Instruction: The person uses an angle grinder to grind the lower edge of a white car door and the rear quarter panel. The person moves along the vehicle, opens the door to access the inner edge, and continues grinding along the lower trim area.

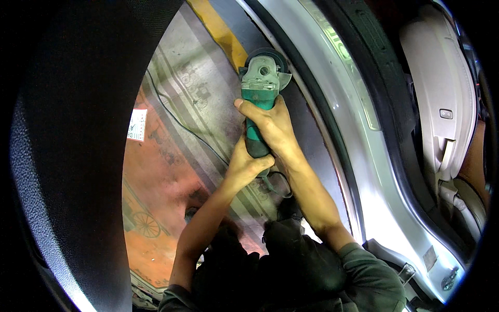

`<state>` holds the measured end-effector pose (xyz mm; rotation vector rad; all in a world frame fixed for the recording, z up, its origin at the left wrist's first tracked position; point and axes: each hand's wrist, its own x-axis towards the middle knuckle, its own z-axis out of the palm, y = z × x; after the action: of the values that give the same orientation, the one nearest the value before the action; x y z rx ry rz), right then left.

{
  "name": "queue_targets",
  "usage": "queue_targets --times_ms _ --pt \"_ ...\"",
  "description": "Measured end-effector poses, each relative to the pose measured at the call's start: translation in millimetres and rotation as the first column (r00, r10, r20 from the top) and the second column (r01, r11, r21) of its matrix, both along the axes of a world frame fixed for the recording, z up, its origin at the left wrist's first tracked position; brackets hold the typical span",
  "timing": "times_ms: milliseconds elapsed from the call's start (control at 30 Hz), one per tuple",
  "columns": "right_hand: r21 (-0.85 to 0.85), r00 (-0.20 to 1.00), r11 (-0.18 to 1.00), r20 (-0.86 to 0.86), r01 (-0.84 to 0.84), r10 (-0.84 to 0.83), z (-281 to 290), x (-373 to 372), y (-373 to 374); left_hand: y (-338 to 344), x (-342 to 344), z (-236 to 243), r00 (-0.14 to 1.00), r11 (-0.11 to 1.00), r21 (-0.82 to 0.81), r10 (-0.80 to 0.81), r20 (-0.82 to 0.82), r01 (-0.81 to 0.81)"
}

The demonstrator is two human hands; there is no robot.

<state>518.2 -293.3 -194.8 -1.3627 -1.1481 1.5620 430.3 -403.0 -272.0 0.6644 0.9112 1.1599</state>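
Note:
A green angle grinder point(259, 93) with a silver head and a round dark guard point(278, 58) points away from me, over the edge of the car's body. My right hand point(269, 125) is closed round the middle of its green body, thumb across the top. Lower down, my left hand point(248, 164) wraps round the dark rear end of the grinder, partly hiding it. A black cord point(285, 184) loops below the tool, and a thin cable point(192, 132) runs over the patterned floor to the left.
A dark door panel point(73, 156) fills the left side. The silver door frame point(379, 166) with rubber seals curves along the right, beside a beige seat point(426, 67). A yellow strip point(218, 26) and a white label point(136, 125) lie beyond my hands. My legs point(291, 249) are below.

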Motion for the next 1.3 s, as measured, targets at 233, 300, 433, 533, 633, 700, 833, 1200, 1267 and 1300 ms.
queue_targets --times_ms 233,300,433,533,633,700,833,1200,1267,1300 --pt "0.005 0.998 1.0 0.055 0.024 -0.024 -3.8 2.3 -10.6 -6.0 2.5 11.9 0.998 1.0 -0.002 0.017 0.068 -0.017" --pt "-0.016 0.998 0.999 0.062 0.029 -0.028 -3.0 3.6 -11.0 -4.2 4.1 9.0 0.995 1.0 0.013 0.019 0.1 -0.021" --pt "-0.001 0.999 1.0 0.032 0.013 -0.013 2.2 3.0 -9.5 -2.9 0.3 1.3 0.998 1.0 0.011 -0.02 0.055 0.019" --pt "-0.051 0.999 0.998 -0.002 0.035 -0.035 -5.6 -0.5 -6.2 -3.3 -10.0 -6.6 0.991 0.989 -0.068 -0.131 -0.004 0.131" --pt "-0.104 0.999 0.994 -0.021 0.021 -0.024 -5.6 0.6 -7.8 -3.6 -9.2 8.6 0.993 0.989 -0.093 -0.113 -0.015 0.111" --pt "-0.091 1.0 0.996 -0.022 0.001 -0.003 -2.9 1.5 -10.4 -5.2 -2.9 23.0 0.999 0.997 -0.073 -0.037 0.007 0.037" --pt "-0.034 1.0 0.999 -0.01 0.015 -0.016 11.4 2.1 -11.1 -4.6 2.4 26.3 0.999 1.0 -0.002 0.009 0.042 -0.009" --pt "-0.197 0.999 0.98 -0.037 0.032 -0.04 14.5 1.9 -15.5 -6.7 0.6 34.3 0.999 0.994 -0.109 -0.027 -0.019 0.025" --pt "-0.125 0.999 0.992 -0.025 0.03 -0.033 5.5 3.9 -14.4 -6.6 2.1 37.6 1.0 0.995 -0.102 -0.006 -0.024 0.004" --pt "-0.114 1.0 0.993 -0.022 0.016 -0.018 4.4 3.7 -14.4 -8.1 2.5 35.6 1.0 0.997 -0.081 0.005 -0.014 -0.006"
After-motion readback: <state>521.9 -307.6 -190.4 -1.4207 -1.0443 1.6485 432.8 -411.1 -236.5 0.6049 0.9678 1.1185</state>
